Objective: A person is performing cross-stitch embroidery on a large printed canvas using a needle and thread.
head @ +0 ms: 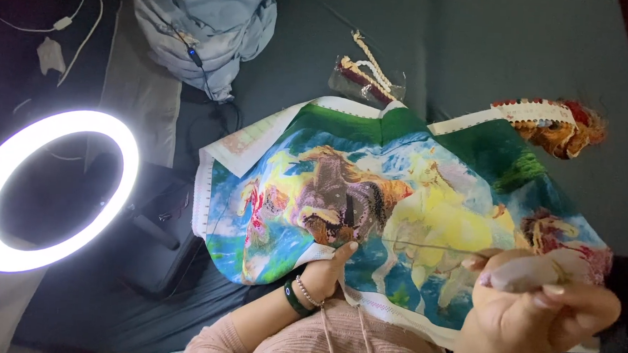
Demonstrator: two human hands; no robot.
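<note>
Canvas: the large colourful horse-patterned embroidery canvas (398, 202) lies spread with its long axis left to right, upper edge pointing away from the fingers.
Left hand (323, 274): fingers curled over the canvas's near edge, thumb on top, pinching the cloth.
Right hand (536, 303): fingers bunched tight just above the canvas, pinching a thin thread (425, 245) that runs leftward.

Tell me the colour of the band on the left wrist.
Dark green wrist band, beside a thin beaded bracelet; head view.
</note>
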